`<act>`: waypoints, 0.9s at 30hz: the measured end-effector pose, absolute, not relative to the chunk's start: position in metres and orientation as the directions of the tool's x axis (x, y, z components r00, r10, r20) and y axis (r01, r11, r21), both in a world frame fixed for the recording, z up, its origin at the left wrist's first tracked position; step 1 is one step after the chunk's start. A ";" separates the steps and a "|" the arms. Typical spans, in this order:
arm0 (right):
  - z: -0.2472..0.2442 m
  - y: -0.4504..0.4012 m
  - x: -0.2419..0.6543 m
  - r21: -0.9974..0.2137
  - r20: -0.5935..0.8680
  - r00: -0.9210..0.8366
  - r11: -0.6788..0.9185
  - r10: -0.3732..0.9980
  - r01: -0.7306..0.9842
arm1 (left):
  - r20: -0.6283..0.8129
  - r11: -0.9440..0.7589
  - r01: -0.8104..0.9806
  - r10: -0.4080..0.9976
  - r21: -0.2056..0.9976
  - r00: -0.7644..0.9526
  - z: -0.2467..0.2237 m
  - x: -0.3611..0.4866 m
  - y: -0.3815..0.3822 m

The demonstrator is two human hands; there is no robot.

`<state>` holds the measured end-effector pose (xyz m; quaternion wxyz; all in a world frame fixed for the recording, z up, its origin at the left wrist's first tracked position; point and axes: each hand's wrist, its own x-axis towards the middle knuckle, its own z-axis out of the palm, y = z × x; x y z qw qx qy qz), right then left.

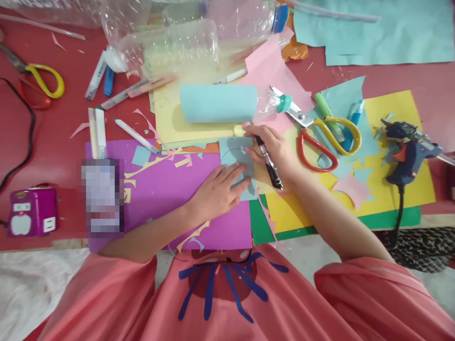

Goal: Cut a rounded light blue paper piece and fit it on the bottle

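My left hand [222,189] lies flat with its fingers spread, pressing on a small light-blue sheet of paper [237,147]. A thin curved line shows on that sheet above the fingers. In my right hand [275,151] is a black pen [268,163], gripped at the sheet's upper right. Just beyond lies a plastic bottle wrapped in light-blue paper [218,103], on its side with a green cap [284,103]. Open scissors [309,122] with red and yellow handles rest to the right of my right hand. Under my left hand spreads purple paper [192,189].
Clear plastic bottles [170,47] lie at the back. A glue gun [408,151] rests on yellow paper [394,180] at the right. A phone-like pixelated device [102,196] and a purple power adapter [33,213] are at the left, with several markers [96,78] and paper scraps around.
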<state>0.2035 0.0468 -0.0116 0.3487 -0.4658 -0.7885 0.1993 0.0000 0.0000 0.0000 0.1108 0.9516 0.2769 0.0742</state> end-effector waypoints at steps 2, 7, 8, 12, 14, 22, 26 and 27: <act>-0.011 0.046 0.203 -0.662 0.368 -0.291 0.469 0.883 0.585 | 0.068 -0.820 0.514 0.545 0.252 0.836 0.001 0.000 0.000; -0.011 0.044 0.202 -0.729 0.355 -0.218 0.415 0.909 0.544 | 0.078 -0.818 0.506 0.543 0.276 0.836 0.000 0.001 0.001; -0.010 0.044 0.202 -0.748 0.341 -0.204 0.397 0.918 0.532 | 0.081 -0.816 0.503 0.544 0.285 0.836 0.000 0.000 0.001; -0.005 0.042 0.199 -0.826 0.327 -0.158 0.363 0.932 0.431 | 0.111 -0.785 0.472 0.553 0.400 0.826 -0.003 -0.004 0.003; -0.002 0.042 0.199 -0.859 0.341 -0.129 0.364 0.931 0.360 | 0.191 -0.717 0.441 0.615 0.540 0.765 -0.005 -0.007 0.005; -0.003 0.044 0.201 -0.979 0.185 0.001 0.185 0.983 0.083 | -0.192 0.243 -0.101 0.911 0.965 0.364 0.003 -0.007 0.022; -0.001 0.041 0.199 -0.975 0.195 0.001 0.194 0.981 0.110 | -0.520 0.781 -0.179 0.548 0.598 0.655 0.014 -0.006 0.027; -0.001 0.040 0.199 -0.971 0.207 0.000 0.206 0.978 0.123 | -0.547 0.824 -0.174 0.500 0.540 0.671 0.015 -0.007 0.027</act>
